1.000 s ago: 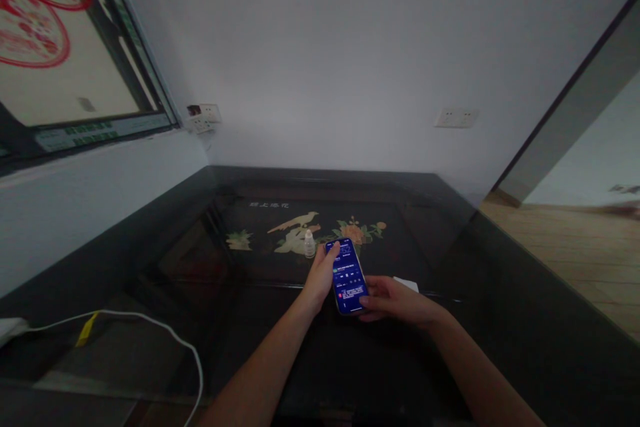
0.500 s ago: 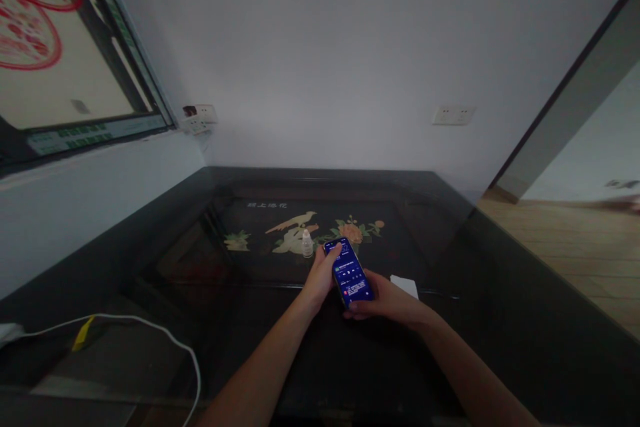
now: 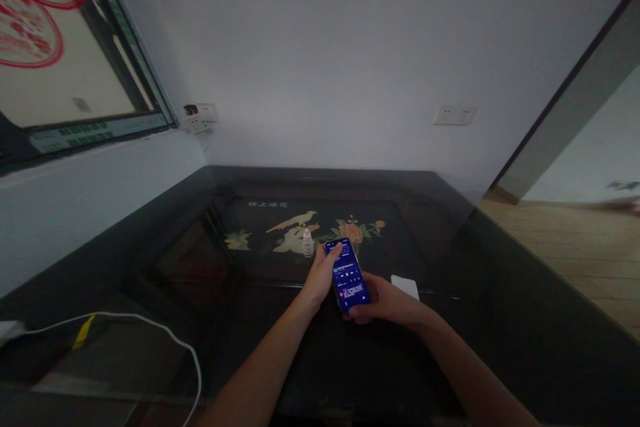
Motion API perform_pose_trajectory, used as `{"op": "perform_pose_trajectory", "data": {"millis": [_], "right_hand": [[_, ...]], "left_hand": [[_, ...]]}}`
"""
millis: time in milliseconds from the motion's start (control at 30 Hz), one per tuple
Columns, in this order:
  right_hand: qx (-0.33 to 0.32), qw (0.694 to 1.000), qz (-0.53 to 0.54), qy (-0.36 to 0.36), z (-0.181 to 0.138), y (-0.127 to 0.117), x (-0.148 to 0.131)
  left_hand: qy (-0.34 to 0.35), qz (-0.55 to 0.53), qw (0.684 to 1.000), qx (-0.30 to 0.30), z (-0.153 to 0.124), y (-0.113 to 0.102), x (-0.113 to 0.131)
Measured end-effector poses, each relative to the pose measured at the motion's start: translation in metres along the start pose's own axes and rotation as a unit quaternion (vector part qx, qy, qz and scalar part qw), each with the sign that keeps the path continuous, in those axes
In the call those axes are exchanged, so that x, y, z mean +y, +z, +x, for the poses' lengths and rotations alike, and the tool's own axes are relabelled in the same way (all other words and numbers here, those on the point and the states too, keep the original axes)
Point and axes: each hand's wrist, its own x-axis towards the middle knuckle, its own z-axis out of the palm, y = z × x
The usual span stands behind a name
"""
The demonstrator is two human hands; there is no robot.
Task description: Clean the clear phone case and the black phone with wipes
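Observation:
A smartphone (image 3: 349, 279) with a lit blue screen is held tilted above the dark table, between both hands. My left hand (image 3: 320, 277) grips its upper left side, with the thumb lying over the top of the screen. On the lower right side, my right hand (image 3: 377, 300) is closed around the edge, its thumb at the bottom corner. The fingers behind the phone are hidden. Just beyond my left hand stands a small white bottle (image 3: 307, 245), upright. Behind my right hand lies a white card or paper (image 3: 405, 286), partly covered.
The glossy black table (image 3: 450, 233) carries a bird-and-flower picture (image 3: 295, 230). A white cable (image 3: 170, 331) with a yellow tag (image 3: 84, 332) loops across the left front. Wall sockets (image 3: 455, 115) sit above the far edge, and a window (image 3: 65, 47) is at left.
The phone's lower end has shifted very slightly left, and its screen content looks a little different. Both hands keep their hold; the bottle and card stay in place.

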Motion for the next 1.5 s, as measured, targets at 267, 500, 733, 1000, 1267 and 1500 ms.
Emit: {"op": "perform_pose_trajectory", "data": {"millis": [267, 500, 733, 1000, 1267, 1500], "right_hand": [[-0.013, 0.999, -0.011, 0.028, -0.003, -0.011, -0.003], [0.135, 0.99, -0.02, -0.019, 0.007, -0.028, 0.003], [0.273, 0.947, -0.148, -0.087, 0.012, -0.03, 0.003], [0.241, 0.955, -0.139, -0.102, 0.02, -0.026, 0.013], [0.231, 0.955, -0.157, -0.103, 0.017, -0.023, 0.012], [0.225, 0.956, -0.159, -0.098, 0.017, -0.022, 0.011]], "left_hand": [[0.026, 0.135, 0.99, 0.011, -0.013, 0.001, 0.011], [0.033, 0.144, 0.989, -0.013, -0.015, 0.002, 0.007], [0.035, 0.196, 0.98, -0.001, -0.01, -0.002, -0.002], [0.031, 0.244, 0.969, 0.025, -0.015, 0.0, 0.002], [0.136, 0.39, 0.908, 0.071, -0.011, -0.005, -0.006], [0.125, 0.487, 0.861, 0.073, -0.015, -0.006, -0.006]]}}
